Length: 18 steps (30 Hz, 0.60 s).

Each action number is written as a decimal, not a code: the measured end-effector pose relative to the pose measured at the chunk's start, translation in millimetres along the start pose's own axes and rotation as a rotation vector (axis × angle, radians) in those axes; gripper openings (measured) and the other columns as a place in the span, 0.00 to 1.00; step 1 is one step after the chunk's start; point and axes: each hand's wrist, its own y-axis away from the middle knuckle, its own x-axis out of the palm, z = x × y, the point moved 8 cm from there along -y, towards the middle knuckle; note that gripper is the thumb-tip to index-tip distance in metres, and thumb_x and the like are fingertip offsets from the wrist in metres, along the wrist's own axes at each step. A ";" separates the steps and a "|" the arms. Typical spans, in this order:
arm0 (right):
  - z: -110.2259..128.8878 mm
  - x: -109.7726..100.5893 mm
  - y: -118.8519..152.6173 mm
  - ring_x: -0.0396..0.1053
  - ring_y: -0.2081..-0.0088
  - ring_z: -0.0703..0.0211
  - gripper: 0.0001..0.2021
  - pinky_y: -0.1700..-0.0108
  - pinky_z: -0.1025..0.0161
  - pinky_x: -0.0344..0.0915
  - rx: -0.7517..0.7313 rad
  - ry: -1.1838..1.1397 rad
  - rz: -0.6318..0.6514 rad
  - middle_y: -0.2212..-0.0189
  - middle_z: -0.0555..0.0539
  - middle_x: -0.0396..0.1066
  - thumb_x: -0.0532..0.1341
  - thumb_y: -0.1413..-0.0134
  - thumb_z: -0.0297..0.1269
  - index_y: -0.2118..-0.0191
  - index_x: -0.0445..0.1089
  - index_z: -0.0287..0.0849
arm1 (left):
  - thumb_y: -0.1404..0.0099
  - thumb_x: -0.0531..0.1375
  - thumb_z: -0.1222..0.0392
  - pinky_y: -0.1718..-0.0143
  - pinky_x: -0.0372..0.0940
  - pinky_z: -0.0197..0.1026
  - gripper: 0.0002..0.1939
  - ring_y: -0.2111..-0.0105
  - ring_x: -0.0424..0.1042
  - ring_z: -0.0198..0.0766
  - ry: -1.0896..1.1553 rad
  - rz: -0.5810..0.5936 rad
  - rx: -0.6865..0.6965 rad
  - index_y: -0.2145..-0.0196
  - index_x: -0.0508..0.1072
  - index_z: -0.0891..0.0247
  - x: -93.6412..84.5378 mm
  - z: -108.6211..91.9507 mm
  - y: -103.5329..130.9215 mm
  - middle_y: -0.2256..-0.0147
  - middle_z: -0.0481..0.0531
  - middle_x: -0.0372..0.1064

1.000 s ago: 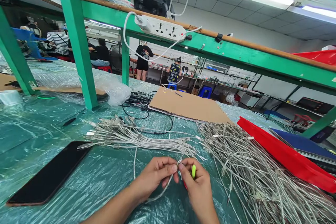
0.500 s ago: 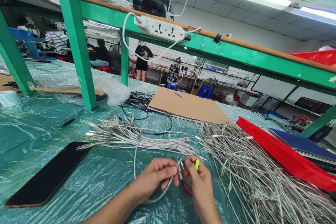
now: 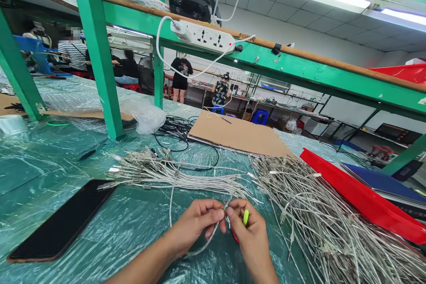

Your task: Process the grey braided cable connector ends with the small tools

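Observation:
My left hand (image 3: 203, 219) pinches a silvery braided cable (image 3: 211, 238) near its end between thumb and fingers. The cable curves down and back beneath that wrist. Meeting it at the cable's end, my right hand (image 3: 248, 224) is closed, its thumb and index fingertip at the frayed tip. A small hand tool (image 3: 246, 217) with red and yellow-green handles is tucked in the right hand; its kind is hidden by the fingers. Beyond the hands lies a bundle of similar cables (image 3: 186, 180), tied around its middle. A larger heap of cables (image 3: 333, 217) spreads to the right.
A dark tablet-like slab (image 3: 63, 222) lies at left on the film-covered table (image 3: 140, 226). A red tray (image 3: 362, 195) borders the cable heap. Farther back are cardboard (image 3: 239, 133), black cables (image 3: 176, 126) and green shelf posts (image 3: 96, 53). A power strip (image 3: 203, 37) hangs above; people sit and stand beyond.
My right hand has moved slightly left, bringing its fingertips against the cable end by my left fingers. The tool turned with it, and its red handle is now mostly hidden.

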 end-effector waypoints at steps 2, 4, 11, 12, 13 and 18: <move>0.8 0.5 0.0 0.50 0.80 0.68 0.15 0.76 0.69 0.49 0.000 0.010 0.011 0.83 0.56 0.58 0.66 0.51 0.48 0.68 0.71 0.40 | 0.38 0.63 0.48 0.81 0.48 0.31 0.17 0.83 0.53 0.26 -0.013 -0.002 -0.001 0.68 0.75 0.69 -0.1 0.3 0.3 0.76 0.51 0.71; 2.5 1.3 0.1 0.52 0.79 0.67 0.15 0.75 0.69 0.50 -0.007 0.009 0.026 0.82 0.56 0.59 0.65 0.50 0.48 0.69 0.71 0.40 | 0.38 0.63 0.48 0.81 0.48 0.31 0.17 0.83 0.53 0.26 -0.023 -0.004 0.001 0.68 0.75 0.69 -0.5 0.5 0.4 0.76 0.51 0.71; -1.0 2.0 -0.8 0.49 0.81 0.69 0.14 0.78 0.70 0.45 0.055 -0.039 0.069 0.82 0.56 0.58 0.64 0.49 0.48 0.71 0.68 0.40 | 0.38 0.62 0.50 0.81 0.48 0.30 0.16 0.84 0.54 0.25 -0.023 0.018 -0.003 0.67 0.75 0.69 0.8 1.9 0.7 0.76 0.52 0.72; -1.5 1.2 -1.1 0.48 0.81 0.69 0.14 0.79 0.70 0.44 0.060 -0.042 0.066 0.82 0.56 0.59 0.64 0.49 0.48 0.71 0.68 0.40 | 0.38 0.62 0.50 0.81 0.47 0.30 0.16 0.84 0.54 0.25 -0.027 0.028 -0.007 0.67 0.75 0.69 1.6 2.3 1.2 0.76 0.52 0.72; -1.9 0.4 -1.4 0.48 0.81 0.69 0.14 0.79 0.71 0.44 0.063 -0.044 0.061 0.82 0.56 0.59 0.64 0.49 0.47 0.72 0.67 0.40 | 0.38 0.62 0.50 0.81 0.47 0.30 0.16 0.84 0.54 0.25 -0.030 0.040 -0.012 0.67 0.75 0.70 2.5 2.7 1.6 0.76 0.52 0.72; -7.2 -7.0 -4.3 0.47 0.81 0.70 0.16 0.80 0.71 0.43 0.100 -0.078 -0.024 0.83 0.57 0.57 0.65 0.50 0.48 0.72 0.65 0.40 | 0.38 0.62 0.51 0.82 0.45 0.30 0.16 0.85 0.54 0.24 -0.026 0.096 -0.036 0.65 0.75 0.70 6.3 4.7 2.4 0.75 0.54 0.73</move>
